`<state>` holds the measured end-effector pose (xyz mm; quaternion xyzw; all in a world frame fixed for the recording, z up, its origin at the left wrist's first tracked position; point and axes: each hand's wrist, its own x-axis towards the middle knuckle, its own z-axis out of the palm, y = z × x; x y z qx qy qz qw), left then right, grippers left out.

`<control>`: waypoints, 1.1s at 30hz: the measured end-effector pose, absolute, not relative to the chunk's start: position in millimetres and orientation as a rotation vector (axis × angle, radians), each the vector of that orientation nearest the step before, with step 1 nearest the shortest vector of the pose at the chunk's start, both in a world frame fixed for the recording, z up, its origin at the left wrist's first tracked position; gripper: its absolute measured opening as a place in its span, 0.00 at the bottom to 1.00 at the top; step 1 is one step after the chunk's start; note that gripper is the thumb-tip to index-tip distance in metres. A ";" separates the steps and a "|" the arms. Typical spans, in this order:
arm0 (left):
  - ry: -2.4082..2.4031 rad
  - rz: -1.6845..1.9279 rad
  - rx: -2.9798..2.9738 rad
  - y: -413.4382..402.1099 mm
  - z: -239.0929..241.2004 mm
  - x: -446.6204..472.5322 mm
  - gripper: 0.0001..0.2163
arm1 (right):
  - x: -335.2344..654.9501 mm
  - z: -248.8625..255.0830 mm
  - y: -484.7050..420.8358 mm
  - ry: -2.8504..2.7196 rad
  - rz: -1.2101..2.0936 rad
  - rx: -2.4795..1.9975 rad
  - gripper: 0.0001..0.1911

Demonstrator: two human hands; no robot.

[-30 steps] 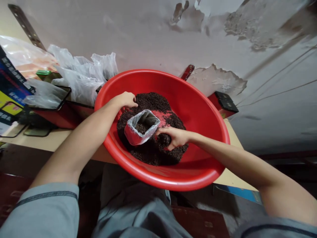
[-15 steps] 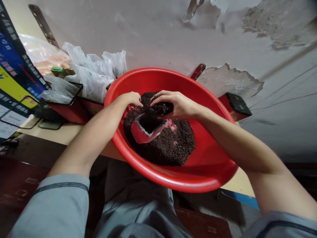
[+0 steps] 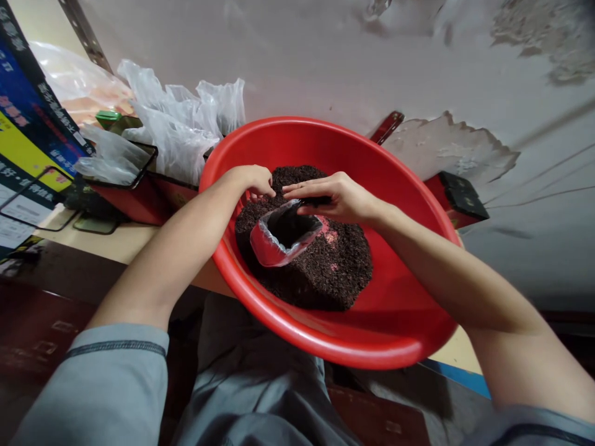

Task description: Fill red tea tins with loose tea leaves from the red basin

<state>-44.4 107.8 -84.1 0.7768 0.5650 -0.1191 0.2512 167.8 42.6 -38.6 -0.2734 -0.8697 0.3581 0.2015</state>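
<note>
One red basin [image 3: 381, 322], overhanging the counter [image 3: 116, 244]: could tip. Loose dark tea [image 3: 334, 272] heaped inside. Small lined pouch [image 3: 283, 238] propped in heap; left hand [image 3: 253, 181] pinches its rim, right hand [image 3: 337, 197] cupped, loosely closed on tea over the mouth: spill risk.

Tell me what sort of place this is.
Probably a small home or backroom packing spot, not a tidy factory: a wall with peeling paint, a red basin of dark loose granules on a wooden table, and crumpled plastic bags beside it.
</note>
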 end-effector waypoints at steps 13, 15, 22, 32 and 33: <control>1.549 -0.402 2.105 107.2 -82.2 -50.8 0.25 | 235.1 -101.4 125.7 -2.208 1.060 -1.113 0.45; 1.543 -0.439 2.093 108.0 -83.3 -52.2 0.25 | 269.8 -134.9 158.6 -2.028 0.848 -1.532 0.49; 1.539 -0.514 2.095 101.7 -77.0 -46.5 0.22 | 268.5 -232.6 191.0 -1.680 0.455 -1.942 0.56; 1.555 -0.619 2.004 102.9 -79.8 -45.3 0.24 | 142.4 -241.2 211.1 -1.991 0.542 -1.613 0.44; 1.564 -0.638 1.996 104.3 -82.3 -45.9 0.24 | 141.1 -241.9 211.5 -1.984 0.565 -1.580 0.41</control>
